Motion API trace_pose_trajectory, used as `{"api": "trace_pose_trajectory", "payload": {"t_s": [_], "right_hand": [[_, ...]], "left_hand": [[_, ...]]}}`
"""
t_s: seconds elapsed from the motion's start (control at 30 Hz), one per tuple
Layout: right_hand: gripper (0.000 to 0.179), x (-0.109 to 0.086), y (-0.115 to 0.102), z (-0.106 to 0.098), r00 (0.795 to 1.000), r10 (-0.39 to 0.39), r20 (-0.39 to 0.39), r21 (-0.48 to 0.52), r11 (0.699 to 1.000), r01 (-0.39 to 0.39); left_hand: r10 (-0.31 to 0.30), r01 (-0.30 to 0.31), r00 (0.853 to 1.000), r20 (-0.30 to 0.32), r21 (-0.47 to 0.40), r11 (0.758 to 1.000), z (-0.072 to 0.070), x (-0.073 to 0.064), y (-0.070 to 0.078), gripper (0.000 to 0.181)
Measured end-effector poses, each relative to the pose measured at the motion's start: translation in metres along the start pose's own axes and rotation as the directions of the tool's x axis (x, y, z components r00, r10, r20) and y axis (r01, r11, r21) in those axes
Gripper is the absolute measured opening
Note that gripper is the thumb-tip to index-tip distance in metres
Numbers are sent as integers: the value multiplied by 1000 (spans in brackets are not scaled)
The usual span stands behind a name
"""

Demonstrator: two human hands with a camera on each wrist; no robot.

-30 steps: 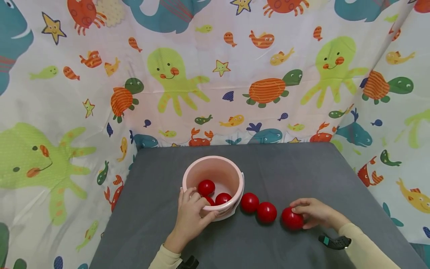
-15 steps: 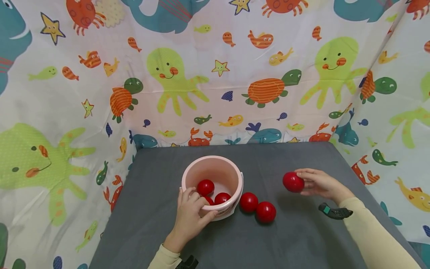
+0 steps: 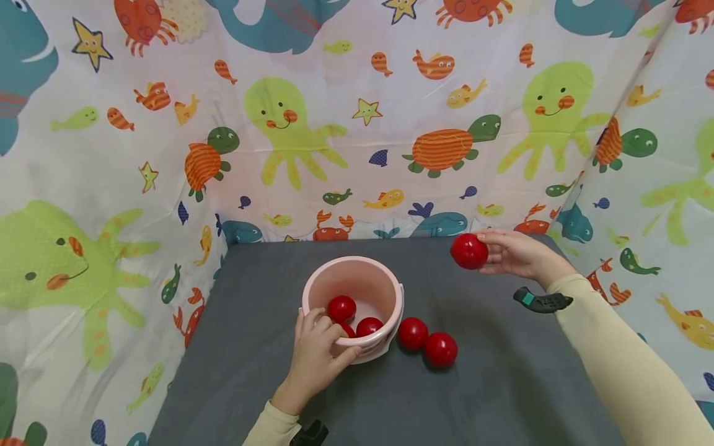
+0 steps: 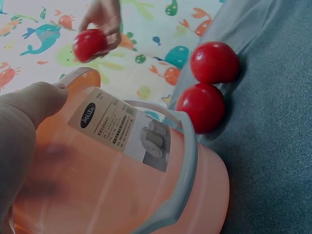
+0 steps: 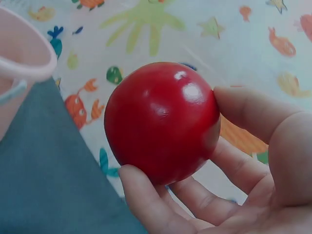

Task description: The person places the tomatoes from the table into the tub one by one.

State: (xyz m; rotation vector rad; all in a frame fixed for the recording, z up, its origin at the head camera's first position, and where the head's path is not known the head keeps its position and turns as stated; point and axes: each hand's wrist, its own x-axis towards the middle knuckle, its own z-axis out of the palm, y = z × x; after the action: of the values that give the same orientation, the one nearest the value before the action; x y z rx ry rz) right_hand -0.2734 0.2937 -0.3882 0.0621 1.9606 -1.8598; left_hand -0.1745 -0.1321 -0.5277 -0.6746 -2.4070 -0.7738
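Note:
A shiny red ball (image 5: 158,122) is held between the thumb and fingers of my right hand (image 3: 515,253), raised above the far right part of the table. My left hand (image 3: 317,356) grips the near left rim of a pink bucket (image 3: 357,267), thumb outside and fingers over the edge. Inside the bucket lie several red balls, one of them (image 3: 341,308) toward the left, another (image 3: 369,326) nearer the front; a third is partly hidden by the fingers. In the left wrist view the bucket's side shows a paper label (image 4: 122,129) and a pale handle (image 4: 183,180).
Two more red balls rest on the grey cloth just right of the bucket, one (image 3: 413,334) behind the other (image 3: 440,350). A curtain (image 3: 357,142) printed with sea animals surrounds the table (image 3: 256,291) at the back and sides.
My right hand has lifted the red ball from beside the two loose balls and carried it up and away toward the table's back edge. The left hand stays on the bucket's rim.

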Motion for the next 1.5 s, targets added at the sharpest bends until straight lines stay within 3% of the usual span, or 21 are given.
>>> {"api": "trace_pose_trajectory", "payload": {"t_s": [0.33,0.67,1.03,1.5], "right_hand": [[23,25,-38,52,994,-54,97,-57,997,60],[40,58,-54,115,991,-27,128,-132,990,44],[43,90,-30,174,970,38,241,-149,989,-2],[44,101,18,212,973,47,226,-298,954,24]], "left_hand": [[-4,4,1000,7,-2,1000,-1,0,-2,29],[-11,11,1000,12,-6,1000,0,-1,-4,28],[-13,14,999,40,-11,1000,0,1,-3,27],[12,-12,1000,21,7,1000,-1,1,-3,27]]}}
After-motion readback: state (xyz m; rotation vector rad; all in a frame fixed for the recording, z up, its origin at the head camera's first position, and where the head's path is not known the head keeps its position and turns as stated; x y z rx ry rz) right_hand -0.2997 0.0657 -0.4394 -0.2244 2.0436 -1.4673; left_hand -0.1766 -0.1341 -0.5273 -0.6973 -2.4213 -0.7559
